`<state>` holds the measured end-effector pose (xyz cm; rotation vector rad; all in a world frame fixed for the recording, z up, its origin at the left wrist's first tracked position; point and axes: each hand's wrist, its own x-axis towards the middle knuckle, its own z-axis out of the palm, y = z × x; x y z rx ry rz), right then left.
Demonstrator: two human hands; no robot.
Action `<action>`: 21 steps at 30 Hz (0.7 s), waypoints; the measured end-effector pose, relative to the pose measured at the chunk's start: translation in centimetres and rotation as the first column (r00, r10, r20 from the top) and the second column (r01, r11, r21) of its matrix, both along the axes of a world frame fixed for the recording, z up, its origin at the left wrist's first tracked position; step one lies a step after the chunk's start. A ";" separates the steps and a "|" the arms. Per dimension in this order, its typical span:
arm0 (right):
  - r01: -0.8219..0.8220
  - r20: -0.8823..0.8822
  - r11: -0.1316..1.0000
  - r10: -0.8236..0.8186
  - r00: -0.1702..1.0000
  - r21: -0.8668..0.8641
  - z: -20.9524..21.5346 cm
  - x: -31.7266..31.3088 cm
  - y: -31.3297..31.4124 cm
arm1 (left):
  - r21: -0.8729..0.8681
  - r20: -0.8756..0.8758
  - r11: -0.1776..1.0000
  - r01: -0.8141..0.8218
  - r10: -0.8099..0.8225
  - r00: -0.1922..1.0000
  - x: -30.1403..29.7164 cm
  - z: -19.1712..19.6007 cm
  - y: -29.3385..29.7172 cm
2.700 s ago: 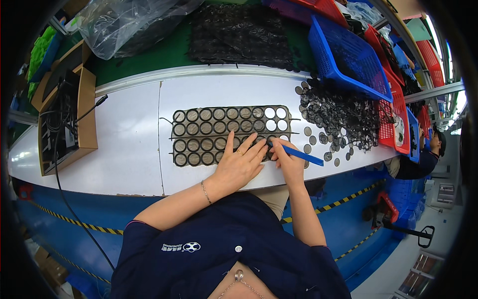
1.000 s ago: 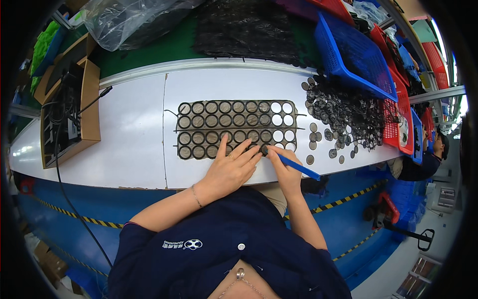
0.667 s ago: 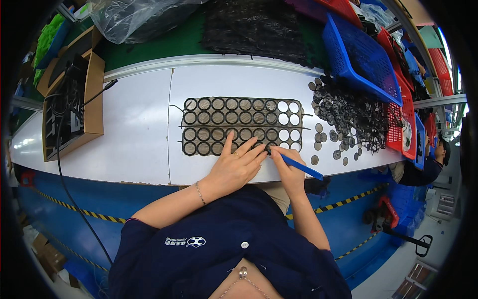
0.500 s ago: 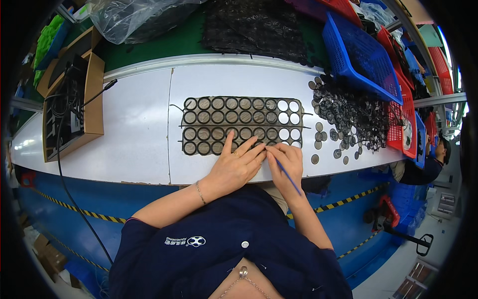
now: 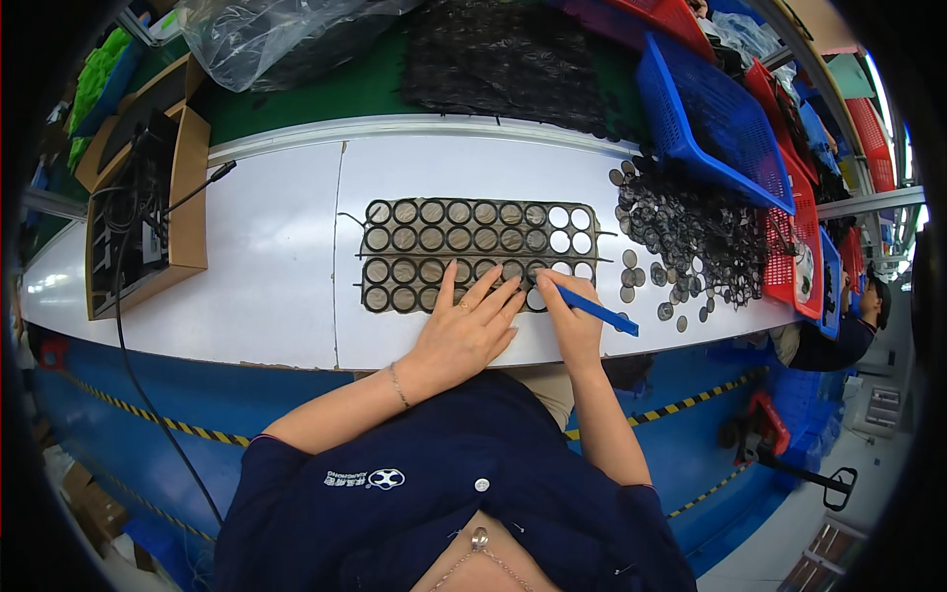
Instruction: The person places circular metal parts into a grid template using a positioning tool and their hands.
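A black frame of round rings (image 5: 457,249) lies flat on the white table in front of me, with brownish film across most of its rings. White circles show through several rings at its right end. My left hand (image 5: 464,331) rests on the frame's near edge, palm down and fingers spread. Closed around a slim, flat blue-handled tool (image 5: 607,316), my right hand (image 5: 575,331) is at the near right part of the frame. The tool's squared end sticks out to the right; its working tip is hidden by my fingers.
Loose dark discs and black scraps (image 5: 691,227) are heaped on the right. Beyond them stand a blue basket (image 5: 681,118) and a red basket (image 5: 804,242). An open cardboard box (image 5: 187,187) with black cables is at left. Another person (image 5: 838,331) is at far right.
My right hand has turned and shifted slightly away from me, so the tool swung from pointing down toward my wrist to pointing rightward. My left hand stays spread on the frame.
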<state>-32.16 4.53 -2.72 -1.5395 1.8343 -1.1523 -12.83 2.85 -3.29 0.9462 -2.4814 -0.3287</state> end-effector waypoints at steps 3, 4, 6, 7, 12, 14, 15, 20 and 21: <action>-0.044 -0.052 0.999 0.045 0.998 0.026 0.2 0.2 -0.2 | -0.004 0.001 1.000 -0.006 0.006 1.000 0.2 -0.2 0.1; -0.046 -0.041 0.998 0.048 0.998 0.044 0.3 0.2 -0.3 | -0.009 0.004 1.000 -0.011 0.011 1.000 0.2 -0.2 0.1; -0.033 -0.039 0.999 0.033 0.999 -0.002 -0.1 0.3 -0.4 | -0.002 0.002 1.000 -0.006 0.006 1.000 0.1 -0.1 0.0; -0.020 -0.036 0.999 0.018 0.999 -0.051 -0.3 0.3 -0.4 | 0.003 0.003 1.000 0.000 0.000 1.000 0.1 -0.1 0.0; -0.139 -0.379 0.968 0.051 0.924 -0.209 0.9 1.2 -0.8 | -0.004 0.002 1.000 -0.001 0.001 1.000 0.1 -0.1 -0.2; -0.233 -0.583 0.933 0.032 0.812 -0.273 1.0 0.5 -1.8 | -0.007 0.011 1.000 -0.008 0.008 1.000 0.3 0.0 -0.3; -0.125 -0.612 0.929 -0.124 0.781 -0.348 0.6 -2.2 -2.9 | -0.010 -0.001 1.000 -0.005 0.005 1.000 0.3 0.1 -0.3; 0.272 0.127 0.948 -0.254 0.959 -0.163 0.5 -5.4 -4.2 | -0.015 -0.031 1.000 0.013 -0.013 0.999 -0.1 -0.3 -0.7; 0.191 0.212 0.981 -0.183 0.960 -0.019 0.8 -3.5 -4.1 | -0.003 -0.039 1.000 -0.003 0.003 0.999 0.0 -0.6 -1.1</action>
